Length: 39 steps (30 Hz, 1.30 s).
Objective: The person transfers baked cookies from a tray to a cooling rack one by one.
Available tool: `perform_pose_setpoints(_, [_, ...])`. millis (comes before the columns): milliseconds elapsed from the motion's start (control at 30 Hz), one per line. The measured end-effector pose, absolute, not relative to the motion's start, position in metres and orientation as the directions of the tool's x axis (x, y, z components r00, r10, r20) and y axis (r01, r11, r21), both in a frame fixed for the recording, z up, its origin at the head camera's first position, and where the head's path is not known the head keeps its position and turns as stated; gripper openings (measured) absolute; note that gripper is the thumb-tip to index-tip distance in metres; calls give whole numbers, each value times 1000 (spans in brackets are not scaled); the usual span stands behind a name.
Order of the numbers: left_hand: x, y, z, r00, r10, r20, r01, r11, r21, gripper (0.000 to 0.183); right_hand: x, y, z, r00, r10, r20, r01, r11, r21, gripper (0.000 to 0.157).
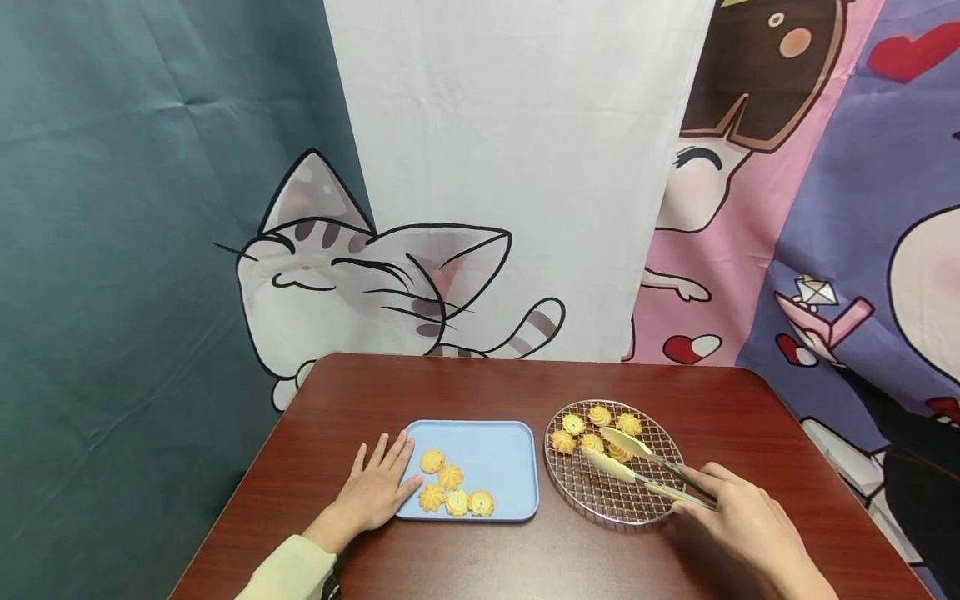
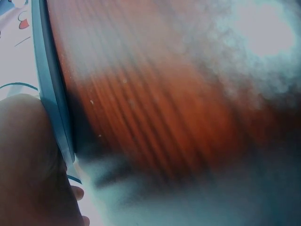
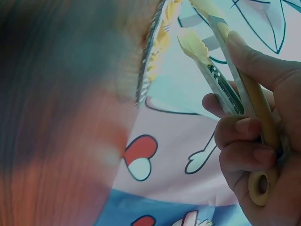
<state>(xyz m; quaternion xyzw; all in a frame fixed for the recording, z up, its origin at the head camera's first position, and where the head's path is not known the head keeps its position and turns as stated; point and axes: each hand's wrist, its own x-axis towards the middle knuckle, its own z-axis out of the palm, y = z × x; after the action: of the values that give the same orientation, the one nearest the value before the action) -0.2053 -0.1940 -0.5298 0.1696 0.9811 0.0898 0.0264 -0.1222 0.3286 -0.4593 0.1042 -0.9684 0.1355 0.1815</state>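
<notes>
Between the two hands stand a blue tray (image 1: 498, 458), just beside the left hand (image 1: 377, 487), and a round wire rack (image 1: 600, 492), ahead and to the left of the right hand (image 1: 750, 512); both rest on the table (image 1: 465, 567). Left hand: fingers straight and spread, the fingertips and thumb at the tray's near side edge; nothing is gripped. Right hand: fingers curled round the tongs (image 1: 637, 477), the thumb along one arm, as the right wrist view shows. The tips of the tongs stand apart over the rack; whether they touch a cookie cannot be told. Cookies (image 1: 450, 477) on the tray number five, lying toward the left hand and the near edge. At least six others (image 1: 628, 424) lie on the far part of the rack, some partly hidden by the tongs. Judged from this distribution, the handling appears partway: five cookies lie on the tray, the remainder on the rack, and none is visibly lifted. The left wrist view, mostly blurred, adds little.
</notes>
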Motion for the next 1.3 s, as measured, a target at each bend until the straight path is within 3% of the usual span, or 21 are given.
perform_pose_setpoints(1300, [-204,-194,-528,-940,341,-29,330,924,195,69,-145,248,-452,-863,-320,392,-421,884,-204,49])
